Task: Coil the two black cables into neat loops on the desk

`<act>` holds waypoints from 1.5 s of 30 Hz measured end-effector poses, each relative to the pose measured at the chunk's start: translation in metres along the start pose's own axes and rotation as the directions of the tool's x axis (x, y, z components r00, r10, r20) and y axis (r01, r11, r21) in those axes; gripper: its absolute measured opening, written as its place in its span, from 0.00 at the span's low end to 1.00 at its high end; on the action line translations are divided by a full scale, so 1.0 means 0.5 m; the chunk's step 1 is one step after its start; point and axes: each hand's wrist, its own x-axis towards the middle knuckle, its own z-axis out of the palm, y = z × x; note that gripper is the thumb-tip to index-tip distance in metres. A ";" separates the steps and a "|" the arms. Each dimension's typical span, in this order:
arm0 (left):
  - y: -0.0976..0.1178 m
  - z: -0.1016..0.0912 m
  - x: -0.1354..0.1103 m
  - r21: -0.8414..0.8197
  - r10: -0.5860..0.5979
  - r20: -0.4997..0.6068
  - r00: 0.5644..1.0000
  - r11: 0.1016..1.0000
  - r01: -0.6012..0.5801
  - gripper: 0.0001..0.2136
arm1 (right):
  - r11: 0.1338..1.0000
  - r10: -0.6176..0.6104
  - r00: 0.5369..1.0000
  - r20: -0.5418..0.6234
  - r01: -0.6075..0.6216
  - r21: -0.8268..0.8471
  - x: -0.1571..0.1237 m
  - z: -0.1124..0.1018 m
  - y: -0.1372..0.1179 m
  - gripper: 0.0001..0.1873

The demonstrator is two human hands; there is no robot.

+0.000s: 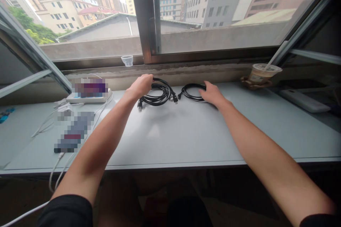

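Straight ahead, in the head camera's view, two bare arms reach over a pale desk (173, 142) towards a window. The left hand (144, 83) is closed on the upper left of a larger coil of black cable (159, 103), whose plugs point down at either side. The right hand (212, 93) meets the right edge of a smaller coil of black cable (187, 95), thumb and forefinger parted (whether they grip it, I cannot tell). Both coils are near the desk's far edge, just beside each other. Far left is a white power strip (102, 98); at right, a lidded drink cup (259, 75) with a straw. A small clear plastic cup (127, 61) is by the window frame, behind the larger coil.
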 end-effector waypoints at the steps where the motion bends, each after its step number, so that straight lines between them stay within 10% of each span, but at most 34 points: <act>1: -0.006 0.002 0.021 0.028 -0.033 0.028 0.999 0.999 0.032 0.15 | 1.000 -0.005 0.999 0.039 0.006 -0.012 0.004 0.008 0.011 0.38; 14: 0.005 0.076 0.088 0.225 -0.242 0.258 0.935 0.957 0.185 0.21 | 0.979 -0.153 0.978 -0.143 0.170 0.113 0.017 0.011 0.013 0.26; 24: -0.012 0.085 0.102 0.244 -0.248 0.202 0.947 0.949 0.197 0.20 | 0.902 -0.218 0.976 -0.027 0.212 0.377 -0.010 -0.086 -0.011 0.21; 29: -0.009 0.082 0.103 0.192 -0.185 0.047 0.982 0.966 0.173 0.24 | 0.757 -0.276 0.961 0.032 0.197 0.623 -0.036 -0.110 -0.061 0.27; 32: 0.019 0.080 0.073 -0.114 0.048 -0.167 0.985 0.991 -0.067 0.20 | 0.649 -0.338 0.940 0.039 0.203 0.733 -0.067 -0.097 -0.122 0.26; 35: 0.066 0.081 0.004 -0.562 0.194 -0.296 0.935 0.756 -0.335 0.19 | 0.539 -0.386 0.922 0.004 0.222 0.812 -0.105 -0.067 -0.181 0.25; 38: 0.105 0.083 -0.073 -0.720 0.140 -0.384 0.912 0.573 -0.392 0.22 | 0.477 -0.447 0.894 -0.042 0.278 0.834 -0.140 -0.030 -0.223 0.24; 45: 0.096 0.098 -0.151 -0.731 -0.021 -0.489 0.872 0.556 -0.396 0.17 | 0.550 -0.546 0.761 -0.351 0.641 0.536 -0.181 0.008 -0.256 0.14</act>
